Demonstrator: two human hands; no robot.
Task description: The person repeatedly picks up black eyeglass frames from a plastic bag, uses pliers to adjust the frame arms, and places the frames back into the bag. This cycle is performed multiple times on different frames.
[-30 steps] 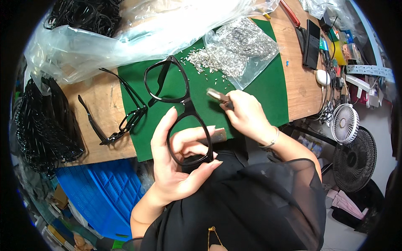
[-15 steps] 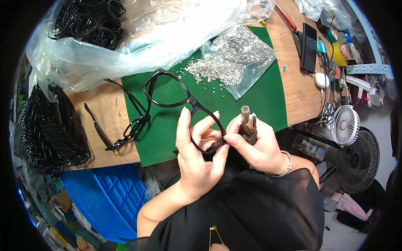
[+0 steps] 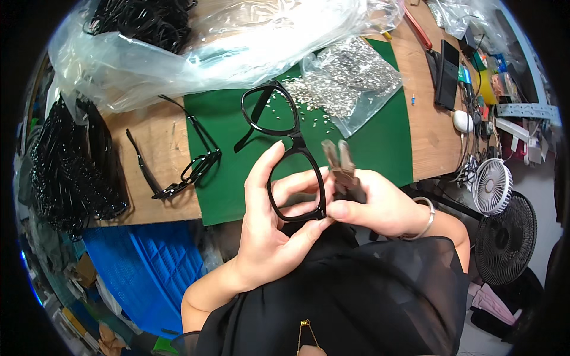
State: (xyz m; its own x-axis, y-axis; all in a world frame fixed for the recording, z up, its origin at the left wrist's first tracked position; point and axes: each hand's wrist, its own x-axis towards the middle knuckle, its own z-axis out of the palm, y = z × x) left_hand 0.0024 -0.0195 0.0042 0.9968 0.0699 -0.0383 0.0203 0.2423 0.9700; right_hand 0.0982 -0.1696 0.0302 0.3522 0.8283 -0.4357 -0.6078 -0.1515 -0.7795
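My left fingers [image 3: 261,172] gripped the black glasses frame [image 3: 297,140] around its nearer rim, forefinger along the outer edge, others curled behind the opening and thumb at the lower end corner. I had the frame raised above the green mat [image 3: 380,142], tilted, its farther rim pointing away from me and a temple arm [image 3: 254,121] at that far end. My right fingers [image 3: 356,215] were closed around a pair of pliers [image 3: 343,171], nose upward, with the jaws looking parted and nothing plainly between them. My right thumb tip came close to that same end corner; whether it touched the frame, or pinched some small part, I could not tell.

I judged the step in hand to be readying that corner for the pliers rather than squeezing, since the nose stood beside the rim, away from the corner. The next move seemed to call for a firm left hold, the nose turned down to the corner, and only measured pressure, lest the rim get scratched. Small metal pieces [image 3: 309,98] lay scattered beyond, by a clear bag [image 3: 356,71].
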